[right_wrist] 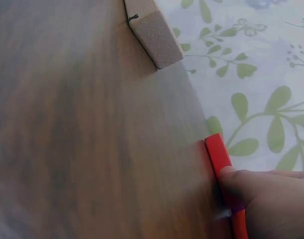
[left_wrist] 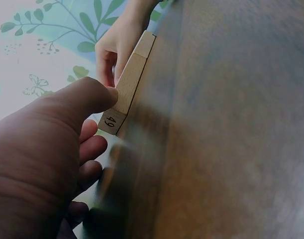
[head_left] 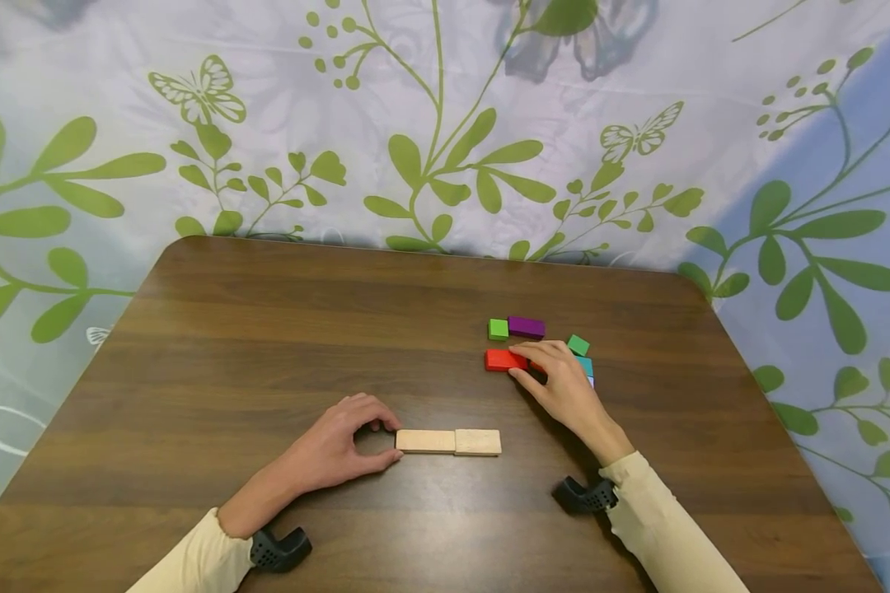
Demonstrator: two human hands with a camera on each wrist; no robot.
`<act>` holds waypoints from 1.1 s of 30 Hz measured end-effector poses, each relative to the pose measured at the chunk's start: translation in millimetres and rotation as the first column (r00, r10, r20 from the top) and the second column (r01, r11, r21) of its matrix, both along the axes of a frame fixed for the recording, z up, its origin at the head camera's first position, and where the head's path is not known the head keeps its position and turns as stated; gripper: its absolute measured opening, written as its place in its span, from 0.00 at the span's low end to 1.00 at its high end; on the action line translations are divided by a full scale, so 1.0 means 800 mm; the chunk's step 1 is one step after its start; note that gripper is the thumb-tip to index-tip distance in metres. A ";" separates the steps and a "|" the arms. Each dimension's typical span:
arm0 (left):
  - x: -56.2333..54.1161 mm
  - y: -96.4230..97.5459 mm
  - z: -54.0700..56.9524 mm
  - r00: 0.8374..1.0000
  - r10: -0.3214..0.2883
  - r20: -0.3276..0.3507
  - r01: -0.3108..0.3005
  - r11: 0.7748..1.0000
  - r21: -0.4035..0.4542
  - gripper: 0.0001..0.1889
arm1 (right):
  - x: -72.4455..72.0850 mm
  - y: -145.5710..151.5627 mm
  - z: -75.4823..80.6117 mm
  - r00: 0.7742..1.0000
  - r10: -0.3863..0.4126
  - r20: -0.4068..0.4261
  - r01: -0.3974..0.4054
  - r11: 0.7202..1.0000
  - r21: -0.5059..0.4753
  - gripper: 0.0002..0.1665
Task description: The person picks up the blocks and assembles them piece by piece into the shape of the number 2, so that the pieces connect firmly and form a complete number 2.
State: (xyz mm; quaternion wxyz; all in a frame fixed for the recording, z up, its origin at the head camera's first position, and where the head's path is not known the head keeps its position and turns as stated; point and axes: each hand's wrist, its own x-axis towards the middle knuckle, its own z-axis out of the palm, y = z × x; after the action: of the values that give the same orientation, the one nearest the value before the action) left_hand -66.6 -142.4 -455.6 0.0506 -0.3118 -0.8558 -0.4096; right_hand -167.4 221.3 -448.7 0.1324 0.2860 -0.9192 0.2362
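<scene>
Two plain wooden blocks lie end to end on the table: the left block (head_left: 425, 441) and the right block (head_left: 478, 442). My left hand (head_left: 344, 441) pinches the left block at its outer end, thumb on the near side and index finger on the far side. In the left wrist view that wooden block (left_wrist: 112, 122) has a handwritten number on its end face. My right hand (head_left: 559, 383) holds a red block (head_left: 498, 360) between thumb and fingers; in the right wrist view the thumb lies along the red block (right_wrist: 219, 154).
Behind the red block stand a light green cube (head_left: 498, 329) and a purple block (head_left: 526, 328), side by side. A green block (head_left: 578, 344) and a teal block (head_left: 585, 365) lie beyond my right hand, partly hidden. A patterned cloth (head_left: 445, 123) hangs behind the table (head_left: 304, 329).
</scene>
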 end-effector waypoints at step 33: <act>0.001 0.000 0.001 1.000 0.010 0.016 -0.010 1.000 0.003 0.14 | 0.004 -0.012 0.008 0.996 0.085 0.012 -0.083 0.993 -0.081 0.23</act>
State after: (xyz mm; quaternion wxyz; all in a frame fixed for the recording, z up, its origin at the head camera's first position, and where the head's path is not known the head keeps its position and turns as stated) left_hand -66.1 -142.2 -455.0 0.0463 -0.3043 -0.8571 -0.4130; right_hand -164.4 211.5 -442.6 0.1265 0.3170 -0.8970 0.2807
